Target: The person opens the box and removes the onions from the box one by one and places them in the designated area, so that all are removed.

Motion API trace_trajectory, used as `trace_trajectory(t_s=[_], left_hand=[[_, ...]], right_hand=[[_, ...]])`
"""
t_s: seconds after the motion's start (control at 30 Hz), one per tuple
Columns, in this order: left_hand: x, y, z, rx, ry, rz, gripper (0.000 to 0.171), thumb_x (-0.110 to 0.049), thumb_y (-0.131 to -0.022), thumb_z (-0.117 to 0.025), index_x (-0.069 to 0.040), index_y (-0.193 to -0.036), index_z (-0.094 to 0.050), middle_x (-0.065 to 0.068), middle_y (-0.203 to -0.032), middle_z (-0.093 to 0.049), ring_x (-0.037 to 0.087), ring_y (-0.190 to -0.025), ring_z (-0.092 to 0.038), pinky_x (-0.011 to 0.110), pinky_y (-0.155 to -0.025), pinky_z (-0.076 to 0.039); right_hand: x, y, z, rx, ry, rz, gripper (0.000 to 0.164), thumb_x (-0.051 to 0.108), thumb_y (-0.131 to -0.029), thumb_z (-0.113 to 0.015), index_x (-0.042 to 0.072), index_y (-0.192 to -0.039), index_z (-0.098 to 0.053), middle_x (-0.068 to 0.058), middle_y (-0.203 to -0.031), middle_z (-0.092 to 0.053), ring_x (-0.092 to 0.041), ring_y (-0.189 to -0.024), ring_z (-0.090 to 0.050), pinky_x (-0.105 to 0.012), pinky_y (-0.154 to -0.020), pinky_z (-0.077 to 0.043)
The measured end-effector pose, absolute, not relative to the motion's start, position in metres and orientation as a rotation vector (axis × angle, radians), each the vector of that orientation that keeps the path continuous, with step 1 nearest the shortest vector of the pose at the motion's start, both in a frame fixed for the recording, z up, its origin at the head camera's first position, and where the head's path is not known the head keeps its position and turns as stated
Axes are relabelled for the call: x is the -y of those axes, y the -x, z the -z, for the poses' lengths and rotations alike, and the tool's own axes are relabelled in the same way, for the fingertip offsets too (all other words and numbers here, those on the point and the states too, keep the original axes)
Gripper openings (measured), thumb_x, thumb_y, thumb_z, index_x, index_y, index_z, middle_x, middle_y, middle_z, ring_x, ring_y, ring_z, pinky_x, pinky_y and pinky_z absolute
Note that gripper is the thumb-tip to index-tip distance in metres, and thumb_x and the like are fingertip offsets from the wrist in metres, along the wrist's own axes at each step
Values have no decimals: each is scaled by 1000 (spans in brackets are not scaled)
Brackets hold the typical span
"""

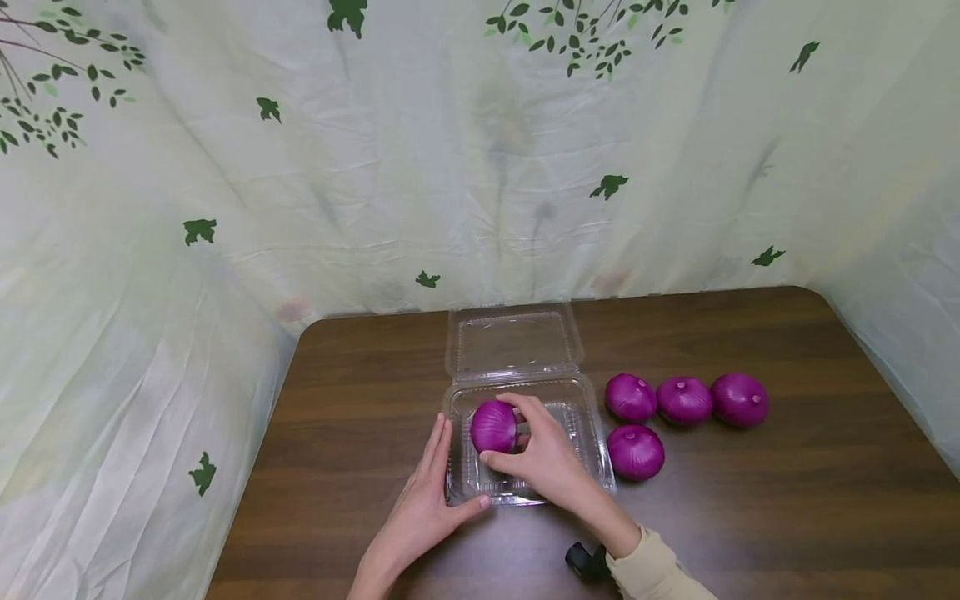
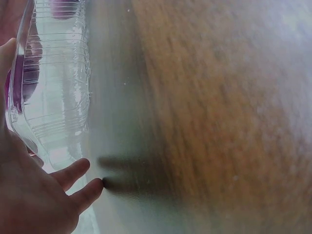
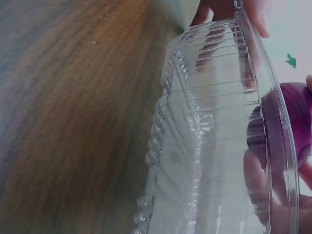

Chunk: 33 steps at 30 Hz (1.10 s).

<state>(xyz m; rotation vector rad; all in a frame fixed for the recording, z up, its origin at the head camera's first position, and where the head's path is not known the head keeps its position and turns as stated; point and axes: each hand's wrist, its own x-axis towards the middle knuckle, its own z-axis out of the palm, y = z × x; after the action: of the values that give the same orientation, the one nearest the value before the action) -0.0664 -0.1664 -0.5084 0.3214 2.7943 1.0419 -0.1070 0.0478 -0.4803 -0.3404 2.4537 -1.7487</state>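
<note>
My right hand (image 1: pixel 543 454) holds a purple onion (image 1: pixel 493 427) between thumb and fingers, over the left part of a clear plastic clamshell container (image 1: pixel 525 498). In the right wrist view, the onion (image 3: pixel 297 119) shows above and through the container's wall (image 3: pixel 209 126). Beside the container's near left corner is my left hand (image 1: pixel 423 508), fingers straight along the left side and thumb at the front edge. The left wrist view shows this hand (image 2: pixel 36 190) with spread fingers close to the tabletop.
The container's lid (image 1: pixel 513 342) lies folded back toward the curtain (image 1: pixel 450 167). Several more onions (image 1: pixel 684 401) sit on the wooden table (image 1: pixel 360 417) right of the container, one onion (image 1: pixel 636 452) nearer than the others. A black object (image 1: pixel 587 562) is by my right wrist.
</note>
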Motion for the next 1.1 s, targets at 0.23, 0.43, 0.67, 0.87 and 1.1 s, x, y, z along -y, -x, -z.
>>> trace_trajectory(t_s=[0.23, 0.43, 0.67, 0.87, 1.1], left_hand=[[167, 67, 510, -2794, -307, -1045, 117, -67, -75, -72, -24, -160, -4, -10, -165, 5, 31, -144, -24, 67, -103, -31], [167, 67, 511, -2811, -312, -1036, 117, -73, -74, -68, -25, -160, -4, -9, -165, 4, 31, -144, -25, 66, -103, -31], [167, 67, 512, -2805, -298, -1038, 117, -75, -74, -66, -25, -160, -4, -7, -165, 3, 32, -144, -25, 66, -103, -31], [167, 67, 512, -2804, -296, -1037, 118, -74, -73, -68, -24, -160, -5, -5, -165, 1, 31, -145, -23, 65, -104, -30], [167, 67, 512, -2801, -290, -1042, 118, -73, -74, -69, -24, -160, -5, -6, -165, 2, 30, -145, -23, 65, -104, -29]], right_hand=[[-56, 99, 479, -2475, 296, 1764, 74, 34, -73, -88, 28, -137, -51, 6, -119, -54, -16, -87, -64, -33, -76, -56], [-64, 90, 477, -2508, 257, 1815, 72, 39, -72, -88, 35, -134, -53, 9, -118, -56, -13, -90, -64, -33, -78, -56], [-74, 81, 475, -2491, 268, 1950, 73, 37, -71, -89, 36, -135, -52, 9, -122, -56, -19, -106, -59, -35, -85, -54], [-81, 72, 462, -2493, 249, 2050, 75, 15, -70, -91, 23, -135, -54, 6, -126, -55, -15, -114, -53, -32, -89, -53], [-92, 61, 453, -2478, 266, 2098, 76, 9, -70, -90, 16, -136, -54, 2, -129, -55, -20, -117, -52, -34, -90, -53]])
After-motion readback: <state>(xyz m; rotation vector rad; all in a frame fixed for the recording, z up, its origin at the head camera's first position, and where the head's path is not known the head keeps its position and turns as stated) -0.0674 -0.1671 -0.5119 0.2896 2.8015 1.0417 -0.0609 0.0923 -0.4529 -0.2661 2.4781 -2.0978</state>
